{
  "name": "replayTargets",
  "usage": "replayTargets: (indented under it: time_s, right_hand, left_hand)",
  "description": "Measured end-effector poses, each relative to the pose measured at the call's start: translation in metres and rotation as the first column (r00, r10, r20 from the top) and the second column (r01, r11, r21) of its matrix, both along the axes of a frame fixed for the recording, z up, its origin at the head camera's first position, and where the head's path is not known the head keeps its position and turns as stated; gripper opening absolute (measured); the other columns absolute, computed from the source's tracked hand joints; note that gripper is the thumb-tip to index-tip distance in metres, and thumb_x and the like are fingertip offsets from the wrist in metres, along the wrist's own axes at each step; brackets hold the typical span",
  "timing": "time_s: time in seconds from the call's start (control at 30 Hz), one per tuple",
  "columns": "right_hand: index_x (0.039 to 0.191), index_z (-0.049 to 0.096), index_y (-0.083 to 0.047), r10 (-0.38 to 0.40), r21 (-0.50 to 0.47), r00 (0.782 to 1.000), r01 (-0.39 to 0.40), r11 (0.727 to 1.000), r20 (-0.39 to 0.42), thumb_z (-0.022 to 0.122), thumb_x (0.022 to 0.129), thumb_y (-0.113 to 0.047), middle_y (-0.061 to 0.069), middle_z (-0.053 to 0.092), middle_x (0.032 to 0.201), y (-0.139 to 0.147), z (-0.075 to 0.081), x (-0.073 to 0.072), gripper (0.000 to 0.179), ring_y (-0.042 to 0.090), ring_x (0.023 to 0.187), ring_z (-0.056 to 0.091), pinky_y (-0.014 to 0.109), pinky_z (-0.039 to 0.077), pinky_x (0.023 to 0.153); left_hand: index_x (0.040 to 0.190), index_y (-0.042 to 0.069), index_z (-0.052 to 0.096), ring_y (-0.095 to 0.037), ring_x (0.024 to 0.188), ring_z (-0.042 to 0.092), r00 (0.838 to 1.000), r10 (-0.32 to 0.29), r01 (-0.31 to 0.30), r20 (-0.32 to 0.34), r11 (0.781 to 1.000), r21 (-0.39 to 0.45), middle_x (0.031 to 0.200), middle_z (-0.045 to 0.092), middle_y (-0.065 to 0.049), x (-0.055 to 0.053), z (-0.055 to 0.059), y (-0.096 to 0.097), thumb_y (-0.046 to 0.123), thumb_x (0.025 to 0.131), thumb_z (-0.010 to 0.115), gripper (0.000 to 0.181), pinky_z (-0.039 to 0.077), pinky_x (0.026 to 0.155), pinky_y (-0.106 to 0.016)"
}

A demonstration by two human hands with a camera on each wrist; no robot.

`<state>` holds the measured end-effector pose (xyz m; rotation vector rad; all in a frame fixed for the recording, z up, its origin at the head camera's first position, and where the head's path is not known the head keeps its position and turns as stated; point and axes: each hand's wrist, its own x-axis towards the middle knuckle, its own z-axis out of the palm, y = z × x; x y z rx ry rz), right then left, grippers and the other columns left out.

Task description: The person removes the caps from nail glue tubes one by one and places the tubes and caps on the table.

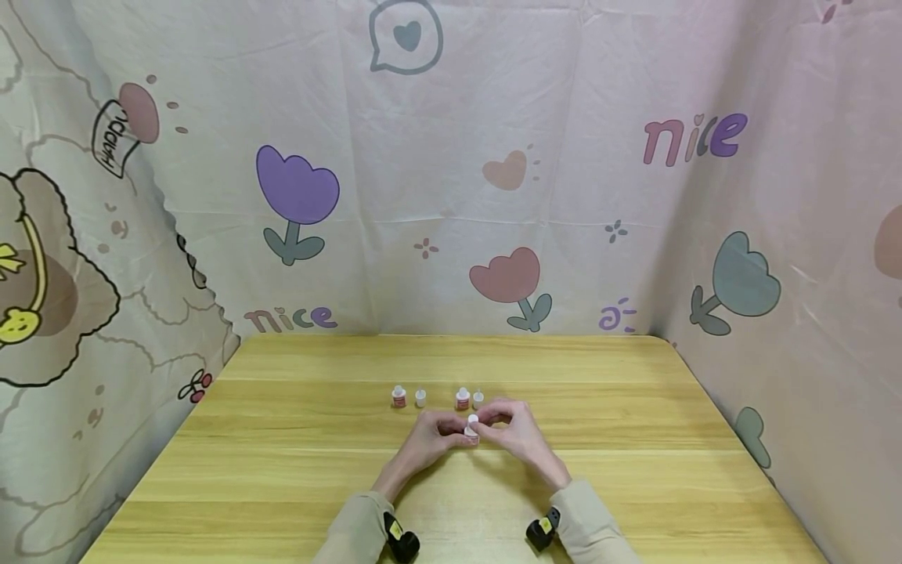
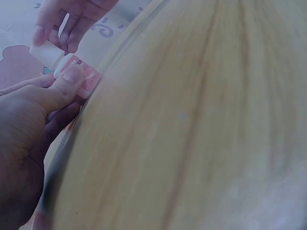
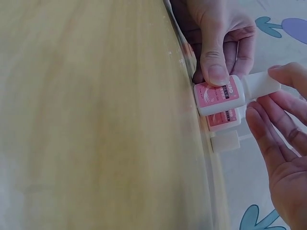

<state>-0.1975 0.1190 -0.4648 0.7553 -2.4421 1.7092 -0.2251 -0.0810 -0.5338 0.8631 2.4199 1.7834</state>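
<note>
My left hand (image 1: 430, 440) grips a small white glue bottle (image 3: 218, 98) with a pink label, its thumb pressed on the label. On the bottle's top sits a white cap (image 3: 261, 85), which my right hand (image 1: 520, 432) pinches between thumb and fingers. Just beyond the hands stands another open glue bottle (image 1: 462, 400), with its white cap (image 1: 478, 399) beside it on the right. Further left is a third bottle (image 1: 398, 397), also uncapped, next to its own cap (image 1: 420, 398).
The wood-grain table (image 1: 282, 462) spreads out on both sides of the hands. A pale printed cloth (image 1: 423, 157) hangs behind the table and along both sides. Each sleeve has a black wrist camera (image 1: 403, 542) strapped near its cuff.
</note>
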Motion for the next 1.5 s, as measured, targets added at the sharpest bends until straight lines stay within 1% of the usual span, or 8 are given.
replayTargets:
  time_s: [0.2, 0.3, 0.43, 0.6, 0.77, 0.97, 1.27, 1.5]
  right_hand:
    - [0.095, 0.073, 0.010, 0.036, -0.013, 0.999, -0.036, 0.999, 0.004, 0.073, 0.085, 0.005, 0.024, 0.072, 0.093, 0.001, -0.003, -0.002, 0.011, 0.015, 0.083, 0.068, 0.048, 0.059, 0.086]
    - [0.096, 0.073, 0.010, 0.045, -0.013, 0.999, -0.045, 0.999, 0.000, 0.072, 0.085, 0.006, 0.025, 0.072, 0.094, 0.001, -0.004, -0.003, 0.012, 0.017, 0.084, 0.068, 0.049, 0.059, 0.086]
    - [0.095, 0.073, 0.010, 0.036, -0.017, 0.999, -0.036, 0.999, 0.005, 0.073, 0.085, 0.006, 0.025, 0.072, 0.094, 0.001, -0.004, -0.002, 0.012, 0.015, 0.083, 0.068, 0.046, 0.060, 0.086]
    - [0.090, 0.073, 0.008, -0.018, -0.013, 1.000, 0.018, 1.000, -0.003, 0.077, 0.084, 0.002, 0.024, 0.073, 0.089, 0.000, -0.001, 0.000, 0.010, 0.008, 0.078, 0.066, 0.039, 0.061, 0.081]
    - [0.089, 0.073, 0.007, -0.033, -0.008, 0.999, 0.033, 0.999, 0.003, 0.077, 0.084, 0.001, 0.023, 0.074, 0.088, -0.001, 0.001, 0.001, 0.009, 0.007, 0.077, 0.065, 0.038, 0.060, 0.081]
    - [0.092, 0.073, 0.007, -0.009, -0.005, 1.000, 0.009, 1.000, -0.002, 0.076, 0.085, 0.001, 0.023, 0.073, 0.089, -0.001, 0.001, 0.001, 0.010, 0.009, 0.079, 0.067, 0.036, 0.060, 0.081]
    - [0.094, 0.073, 0.010, 0.019, -0.016, 0.999, -0.020, 1.000, -0.029, 0.074, 0.083, 0.007, 0.023, 0.073, 0.091, -0.001, -0.002, -0.002, 0.011, 0.011, 0.080, 0.067, 0.052, 0.059, 0.085]
    - [0.094, 0.077, -0.003, 0.014, -0.022, 1.000, -0.015, 1.000, -0.025, 0.080, 0.084, -0.009, 0.016, 0.074, 0.092, 0.005, -0.035, -0.022, 0.012, 0.006, 0.082, 0.067, 0.034, 0.061, 0.084]
  left_hand:
    - [0.099, 0.008, 0.078, -0.018, 0.086, 0.077, 1.000, 0.001, -0.001, 0.003, 1.000, 0.009, 0.094, 0.079, -0.011, -0.001, -0.002, 0.000, 0.011, 0.083, 0.080, 0.016, 0.059, 0.077, -0.022]
    - [0.098, 0.008, 0.078, -0.018, 0.086, 0.077, 1.000, -0.002, 0.002, 0.002, 1.000, 0.012, 0.095, 0.079, -0.011, -0.001, -0.002, 0.000, 0.011, 0.083, 0.080, 0.015, 0.059, 0.077, -0.022]
    - [0.099, 0.009, 0.079, -0.012, 0.085, 0.076, 1.000, -0.006, 0.006, 0.002, 1.000, 0.005, 0.095, 0.079, -0.010, -0.001, -0.002, 0.000, 0.011, 0.084, 0.080, 0.015, 0.059, 0.077, -0.021]
    - [0.099, 0.011, 0.079, -0.008, 0.085, 0.075, 1.000, -0.003, 0.003, 0.019, 1.000, -0.005, 0.095, 0.080, -0.007, -0.001, 0.000, 0.000, 0.011, 0.085, 0.079, 0.015, 0.059, 0.077, -0.021]
    - [0.100, 0.009, 0.079, -0.011, 0.086, 0.076, 1.000, -0.008, 0.008, 0.005, 1.000, 0.004, 0.095, 0.080, -0.010, -0.001, -0.001, 0.000, 0.010, 0.085, 0.079, 0.015, 0.059, 0.077, -0.021]
    - [0.099, 0.007, 0.078, -0.017, 0.085, 0.077, 1.000, -0.003, 0.003, -0.014, 1.000, 0.016, 0.094, 0.079, -0.011, 0.000, 0.000, 0.000, 0.011, 0.084, 0.079, 0.016, 0.059, 0.076, -0.022]
    - [0.098, 0.008, 0.078, -0.014, 0.086, 0.076, 0.998, 0.016, -0.017, 0.056, 1.000, 0.013, 0.094, 0.079, -0.011, 0.001, 0.003, 0.002, 0.012, 0.082, 0.082, 0.017, 0.057, 0.076, -0.018]
    - [0.098, 0.007, 0.078, -0.019, 0.087, 0.076, 0.999, 0.024, -0.024, 0.045, 1.000, 0.012, 0.095, 0.079, -0.011, 0.002, 0.004, 0.002, 0.011, 0.082, 0.081, 0.017, 0.058, 0.076, -0.019]
